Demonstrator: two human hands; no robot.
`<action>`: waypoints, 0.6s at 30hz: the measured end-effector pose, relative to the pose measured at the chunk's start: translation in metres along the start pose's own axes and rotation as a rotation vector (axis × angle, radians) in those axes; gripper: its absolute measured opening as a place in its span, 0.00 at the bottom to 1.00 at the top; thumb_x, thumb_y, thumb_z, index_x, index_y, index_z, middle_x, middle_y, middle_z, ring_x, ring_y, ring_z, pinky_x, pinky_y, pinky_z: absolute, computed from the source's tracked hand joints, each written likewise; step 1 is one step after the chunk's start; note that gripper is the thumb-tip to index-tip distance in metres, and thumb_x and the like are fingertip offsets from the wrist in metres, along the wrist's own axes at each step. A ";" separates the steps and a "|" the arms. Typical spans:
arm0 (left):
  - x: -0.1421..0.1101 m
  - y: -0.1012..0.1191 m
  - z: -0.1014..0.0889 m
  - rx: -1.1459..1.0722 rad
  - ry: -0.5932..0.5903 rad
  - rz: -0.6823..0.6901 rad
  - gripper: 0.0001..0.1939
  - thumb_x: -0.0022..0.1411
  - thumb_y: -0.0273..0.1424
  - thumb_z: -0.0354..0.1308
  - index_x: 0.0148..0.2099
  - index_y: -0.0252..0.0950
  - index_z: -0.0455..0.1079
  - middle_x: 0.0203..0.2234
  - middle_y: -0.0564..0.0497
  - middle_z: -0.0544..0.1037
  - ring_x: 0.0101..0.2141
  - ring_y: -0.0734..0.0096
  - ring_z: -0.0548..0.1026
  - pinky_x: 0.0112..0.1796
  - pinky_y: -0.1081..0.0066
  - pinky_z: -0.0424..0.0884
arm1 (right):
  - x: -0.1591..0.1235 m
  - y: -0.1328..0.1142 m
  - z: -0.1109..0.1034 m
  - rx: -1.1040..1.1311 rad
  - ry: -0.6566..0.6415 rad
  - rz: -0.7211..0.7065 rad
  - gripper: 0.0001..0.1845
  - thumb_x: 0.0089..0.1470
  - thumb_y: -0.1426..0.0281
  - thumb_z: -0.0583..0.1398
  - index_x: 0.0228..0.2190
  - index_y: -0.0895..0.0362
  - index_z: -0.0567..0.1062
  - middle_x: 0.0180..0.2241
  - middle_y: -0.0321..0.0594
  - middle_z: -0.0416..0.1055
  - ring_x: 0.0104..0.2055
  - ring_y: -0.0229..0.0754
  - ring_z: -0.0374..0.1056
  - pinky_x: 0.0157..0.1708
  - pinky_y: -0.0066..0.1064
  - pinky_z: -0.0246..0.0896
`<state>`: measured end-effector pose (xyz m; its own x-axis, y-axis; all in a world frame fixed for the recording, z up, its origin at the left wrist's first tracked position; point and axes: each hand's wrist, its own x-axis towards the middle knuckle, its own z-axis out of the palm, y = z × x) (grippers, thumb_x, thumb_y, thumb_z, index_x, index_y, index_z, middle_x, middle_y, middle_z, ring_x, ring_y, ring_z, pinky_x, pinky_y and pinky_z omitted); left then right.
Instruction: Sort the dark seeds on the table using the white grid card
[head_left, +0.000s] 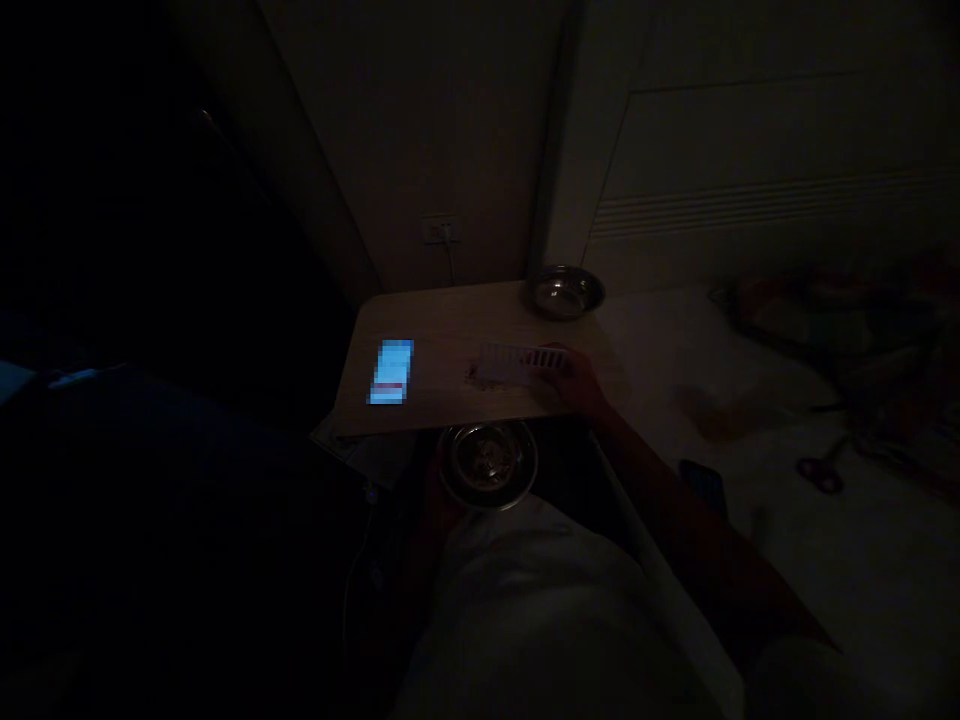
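In the dim light my right hand (574, 380) is closed on the right end of a white slotted piece (517, 360), perhaps plastic, just over the wooden table. Small dark bits (474, 376) lie by its left end; I cannot tell what they are. My left hand (444, 490), mostly lost in shadow, grips the left side of a shiny metal bowl (527, 478). This bowl is below the table's front edge, close to my body, with some brownish bits (491, 458) inside.
On the small wooden table (435, 320) lies a lit phone (391, 370) at the left. A second metal bowl (566, 293) stands at the back right corner. A cable hangs from a wall socket (441, 230). Scissors (820, 475) and a dark phone-like object (703, 485) lie on the bed (787, 580).
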<state>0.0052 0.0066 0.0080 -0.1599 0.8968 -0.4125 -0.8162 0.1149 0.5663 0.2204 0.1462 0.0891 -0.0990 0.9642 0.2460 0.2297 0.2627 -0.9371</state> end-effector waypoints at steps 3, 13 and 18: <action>-0.003 0.001 0.001 0.011 0.006 -0.005 0.17 0.57 0.35 0.55 0.48 0.39 0.71 0.45 0.49 0.76 0.56 0.58 0.63 0.56 0.58 0.57 | -0.001 -0.002 0.001 0.012 0.009 -0.011 0.13 0.41 0.65 0.63 0.33 0.54 0.73 0.34 0.39 0.74 0.35 0.42 0.69 0.38 0.34 0.64; -0.001 0.001 -0.002 0.028 0.011 -0.001 0.17 0.56 0.34 0.55 0.48 0.41 0.71 0.47 0.50 0.75 0.57 0.58 0.61 0.56 0.58 0.57 | -0.006 -0.001 -0.007 -0.013 -0.013 0.006 0.15 0.40 0.65 0.64 0.33 0.56 0.74 0.32 0.38 0.74 0.34 0.42 0.69 0.37 0.34 0.63; 0.001 0.001 0.001 0.058 -0.001 -0.004 0.16 0.56 0.35 0.55 0.47 0.40 0.72 0.46 0.50 0.75 0.57 0.57 0.62 0.56 0.58 0.57 | -0.009 -0.004 -0.008 -0.003 -0.024 0.012 0.15 0.41 0.65 0.63 0.34 0.56 0.74 0.32 0.38 0.74 0.32 0.40 0.68 0.35 0.33 0.63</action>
<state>0.0047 0.0079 0.0094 -0.1565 0.8967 -0.4141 -0.7831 0.1429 0.6053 0.2278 0.1371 0.0924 -0.1194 0.9662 0.2285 0.2339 0.2510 -0.9393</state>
